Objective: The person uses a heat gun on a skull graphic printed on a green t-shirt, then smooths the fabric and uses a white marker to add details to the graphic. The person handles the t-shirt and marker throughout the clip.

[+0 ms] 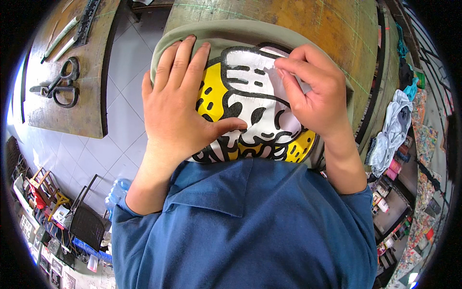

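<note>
On the near end of the wooden table (332, 29), an olive-grey cloth (250, 98) is lying in a rounded mound, its smooth, matte far edge curving in a soft arc over the brown, scuffed boards. A cartoon print (260, 127) is covering much of the fabric, thick black outlines enclosing white, yellow and pale pink shapes; the white coating is shining slightly and showing fine wrinkles.

Over the table's near left corner, the left hand (178, 106) is pressing flat on the cloth, its long fingers lying straight and slightly apart, its thumb stretching away across the print. Above the table's near right part, the right hand (317, 91) is curling, thumb and forefinger drawing their tips close together at the white part of the print; I cannot tell whether they are clamping anything between them.

Left of the table, beyond grey square floor tiles (127, 79), a worn board (86, 115) is carrying scissors (61, 83) with dark looped handles, slim white pens (62, 36) and a flat dark strip (89, 21). Right of the table, a crumpled, pale blue garment (392, 127) is bunching in loose folds. Nearer than the table, the person's blue woven shirt (250, 231) is creasing softly.
</note>
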Demonstrator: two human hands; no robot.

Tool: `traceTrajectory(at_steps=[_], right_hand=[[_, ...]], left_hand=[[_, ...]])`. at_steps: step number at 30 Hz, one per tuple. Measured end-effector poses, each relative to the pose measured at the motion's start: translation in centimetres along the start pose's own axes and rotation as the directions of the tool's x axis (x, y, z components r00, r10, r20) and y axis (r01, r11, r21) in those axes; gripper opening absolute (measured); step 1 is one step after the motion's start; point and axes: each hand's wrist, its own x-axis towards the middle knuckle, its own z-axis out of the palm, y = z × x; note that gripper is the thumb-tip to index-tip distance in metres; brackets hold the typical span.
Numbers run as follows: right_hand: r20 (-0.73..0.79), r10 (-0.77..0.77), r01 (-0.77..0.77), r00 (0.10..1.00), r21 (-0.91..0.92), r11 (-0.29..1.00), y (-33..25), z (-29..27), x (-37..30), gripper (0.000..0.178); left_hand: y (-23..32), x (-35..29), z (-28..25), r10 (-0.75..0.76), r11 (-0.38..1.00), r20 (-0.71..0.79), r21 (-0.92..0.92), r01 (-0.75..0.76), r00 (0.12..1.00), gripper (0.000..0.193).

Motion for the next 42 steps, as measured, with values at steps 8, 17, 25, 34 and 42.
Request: traceTrajectory(at_steps=[8,17,25,34,42], right_hand=[[0.109,-0.017,0.024,0.994,-0.058,0.998,0.1,-0.4,-0.2,0.013],[0.078,-0.013,0.015,0.997,-0.019,1.000,0.4,-0.1,-0.1,0.010],[0.035,-0.008,0.008,0.999,0.000,1.000,-0.1,-0.3,-0.9,0.012],[0.078,-0.057,0.053,0.995,0.047,0.997,-0.5,-1.0,-0.9,0.014],[0.204,-0.064,0.043,0.977,0.101,0.994,0.1,-0.9,-1.4,0.011]], left_hand=[[0.0,0.0,-0.1,-0.004,1.000,0.005,-0.005,0.004,1.000,0.115],[0.0,0.0,0.0,0.002,1.000,0.000,-0.001,-0.002,1.000,0.116],[0.1,0.0,0.0,0.000,1.000,-0.004,-0.004,0.000,1.000,0.116],[0.1,0.0,0.0,0.002,1.000,0.002,-0.002,-0.002,1.000,0.116],[0.1,0.1,0.0,0.004,1.000,0.001,-0.005,-0.004,1.000,0.116]])
